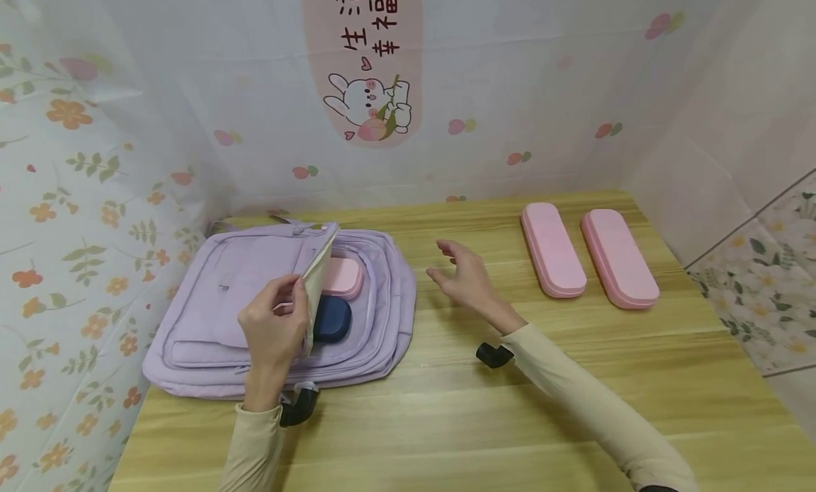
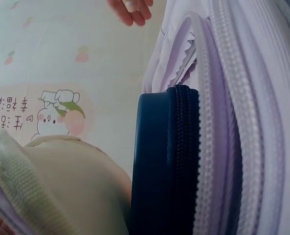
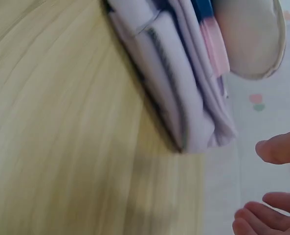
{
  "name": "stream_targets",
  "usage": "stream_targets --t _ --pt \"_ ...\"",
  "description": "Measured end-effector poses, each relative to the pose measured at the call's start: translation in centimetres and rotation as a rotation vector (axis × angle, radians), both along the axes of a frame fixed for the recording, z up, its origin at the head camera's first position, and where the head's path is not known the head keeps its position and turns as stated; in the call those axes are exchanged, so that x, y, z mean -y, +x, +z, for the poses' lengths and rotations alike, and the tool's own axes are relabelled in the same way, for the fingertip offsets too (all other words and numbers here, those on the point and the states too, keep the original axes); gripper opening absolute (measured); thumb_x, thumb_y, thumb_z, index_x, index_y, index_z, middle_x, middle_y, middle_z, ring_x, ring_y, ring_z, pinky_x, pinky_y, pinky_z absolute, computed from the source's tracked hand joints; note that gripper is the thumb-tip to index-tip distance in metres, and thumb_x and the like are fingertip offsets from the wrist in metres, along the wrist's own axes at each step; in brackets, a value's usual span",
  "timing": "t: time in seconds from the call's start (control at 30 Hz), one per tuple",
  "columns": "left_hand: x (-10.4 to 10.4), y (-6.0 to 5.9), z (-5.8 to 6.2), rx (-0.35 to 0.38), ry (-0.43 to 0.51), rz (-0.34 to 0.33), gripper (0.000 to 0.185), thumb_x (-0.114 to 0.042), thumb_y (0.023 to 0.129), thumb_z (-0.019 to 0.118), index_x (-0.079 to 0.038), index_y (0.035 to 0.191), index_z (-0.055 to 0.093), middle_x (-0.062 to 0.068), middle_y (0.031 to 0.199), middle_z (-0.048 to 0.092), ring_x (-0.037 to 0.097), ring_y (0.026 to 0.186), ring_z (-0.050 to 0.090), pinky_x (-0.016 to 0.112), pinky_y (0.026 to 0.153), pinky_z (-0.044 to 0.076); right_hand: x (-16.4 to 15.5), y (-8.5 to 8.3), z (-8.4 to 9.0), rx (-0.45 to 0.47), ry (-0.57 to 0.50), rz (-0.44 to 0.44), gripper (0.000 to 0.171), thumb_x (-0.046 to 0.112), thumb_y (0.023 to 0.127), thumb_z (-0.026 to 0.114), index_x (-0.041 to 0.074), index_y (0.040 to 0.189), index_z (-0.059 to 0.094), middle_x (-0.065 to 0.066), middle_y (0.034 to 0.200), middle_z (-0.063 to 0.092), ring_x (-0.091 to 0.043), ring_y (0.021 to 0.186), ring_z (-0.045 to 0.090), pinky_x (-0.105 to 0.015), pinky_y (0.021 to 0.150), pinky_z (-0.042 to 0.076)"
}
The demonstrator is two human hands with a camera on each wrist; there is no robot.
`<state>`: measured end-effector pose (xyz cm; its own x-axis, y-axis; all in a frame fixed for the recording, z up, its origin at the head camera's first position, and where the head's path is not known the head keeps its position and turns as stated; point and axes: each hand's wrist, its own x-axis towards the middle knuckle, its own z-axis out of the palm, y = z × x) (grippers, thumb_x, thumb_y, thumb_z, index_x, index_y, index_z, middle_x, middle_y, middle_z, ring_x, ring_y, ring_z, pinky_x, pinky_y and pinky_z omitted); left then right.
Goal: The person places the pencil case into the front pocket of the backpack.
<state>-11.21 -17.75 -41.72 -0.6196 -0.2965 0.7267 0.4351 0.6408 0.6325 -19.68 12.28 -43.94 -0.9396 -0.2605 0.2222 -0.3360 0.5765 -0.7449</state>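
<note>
Printed sheets (image 1: 523,74) around a table (image 1: 421,428) suggest a booth.

A wood-grain surface (image 1: 408,435) lies beneath the left fingers (image 1: 280,285) and right fingers (image 1: 457,253). Beyond them hangs a white cloth (image 1: 542,60) printed with a cartoon rabbit (image 1: 365,101) and Chinese characters (image 1: 385,6); orange-flowered cloth (image 1: 117,265) hangs left of the left fingers, a floral panel (image 1: 765,287) far right of the right fingers.

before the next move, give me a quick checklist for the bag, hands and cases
1. Flap lifted: ok, left hand pinches its edge.
2. Right hand free: ok, holds nothing.
3. Pink case and navy case covered by flap: not ok, both show at the opening.
4. Left table case and right table case packed: not ok, both outside.
5. Room left in bag: cannot tell, flap hides the inside.
</note>
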Motion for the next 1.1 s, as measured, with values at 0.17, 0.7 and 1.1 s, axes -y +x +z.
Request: stream_targets --t 0.17,0.7,1.1 --pt "0.1 0.0 -0.1 0.002 -0.004 -0.012 0.011 0.007 0.083 0.071 0.005 0.092 0.076 0.018 0.076 0.075 0.003 0.063 0.064 0.001 0.06 0.049 -1.9 0.0 -0.2 0.0 0.049 -0.064 0.065 0.015 0.089 0.076 -0.01 0.142 0.048 -0.029 0.143 0.054 -0.043 0.13 0.053 -0.054 0.108 0.049" --pt "-0.3 0.2 -0.3 0.01 -0.004 -0.022 0.011 0.005 0.083 0.071 0.004 0.092 0.077 0.017 0.077 0.075 0.003 0.063 0.065 0.002 0.059 0.05 -9.1 -0.4 -0.3 0.058 0.085 -0.267 0.079 0.025 0.091 0.074 -0.012 0.148 0.035 -0.035 0.151 0.04 -0.051 0.141 0.036 -0.066 0.117 0.031" --pt "-0.5 0.2 -0.3 0.017 -0.008 -0.021 0.011 0.004 0.083 0.072 0.003 0.093 0.077 0.017 0.076 0.075 0.003 0.063 0.065 0.002 0.06 0.05 -14.2 0.2 -1.7 0.002 0.129 -0.412 0.083 0.024 0.087 0.077 -0.012 0.148 0.033 -0.038 0.147 0.039 -0.054 0.137 0.037 -0.067 0.112 0.033"
